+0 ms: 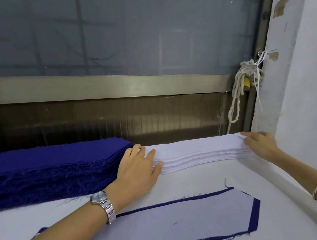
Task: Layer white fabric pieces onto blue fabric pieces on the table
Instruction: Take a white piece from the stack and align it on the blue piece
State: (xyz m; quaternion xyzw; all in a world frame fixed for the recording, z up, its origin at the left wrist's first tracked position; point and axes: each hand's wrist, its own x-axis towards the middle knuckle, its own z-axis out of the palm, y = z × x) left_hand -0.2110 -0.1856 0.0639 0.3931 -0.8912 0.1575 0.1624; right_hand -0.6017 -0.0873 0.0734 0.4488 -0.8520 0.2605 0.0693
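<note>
L hand [138, 170] & R hand [261, 143], fingers straight, on white stack [198, 152] ends; thin plies cling, may lift several.

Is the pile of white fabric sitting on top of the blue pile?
No, the white fabric stack lies directly on the table, beside the blue fabric stack and to its right.

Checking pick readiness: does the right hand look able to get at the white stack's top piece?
Probably yes: the right hand touches the white stack at its right end; nothing covers the top there.
</note>
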